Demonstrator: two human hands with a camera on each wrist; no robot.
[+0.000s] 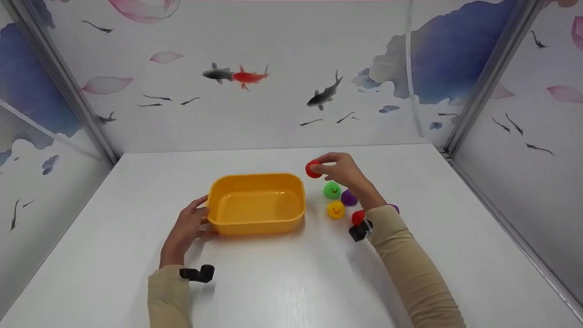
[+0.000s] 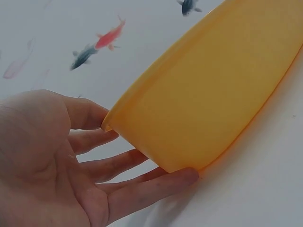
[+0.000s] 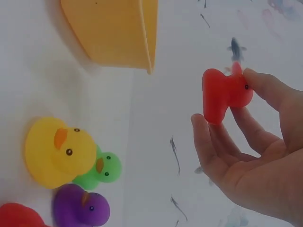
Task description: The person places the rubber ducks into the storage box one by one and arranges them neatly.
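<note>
A yellow-orange plastic basin [image 1: 257, 230] stands on the white table. My left hand [image 1: 187, 225] touches its left end, the fingers fairly straight and spread along the wall, as the left wrist view also shows at the basin's side [image 2: 189, 104]. Above the table, right of the basin's far corner, my right hand [image 1: 344, 172] pinches a red rubber duck [image 3: 215, 97] between thumb and fingers. Below that hand sit a green duck [image 1: 332, 190], a yellow duck [image 1: 336, 210], a purple duck [image 1: 349, 198] and another red duck [image 1: 358, 217]. My right forearm partly hides some of them.
One more purple thing [image 1: 394, 208] peeks out beyond the right sleeve. White panels [image 1: 282, 118] printed with fish and petals enclose the table [image 1: 273, 282] at the back and both sides. A small black camera sits on each wrist.
</note>
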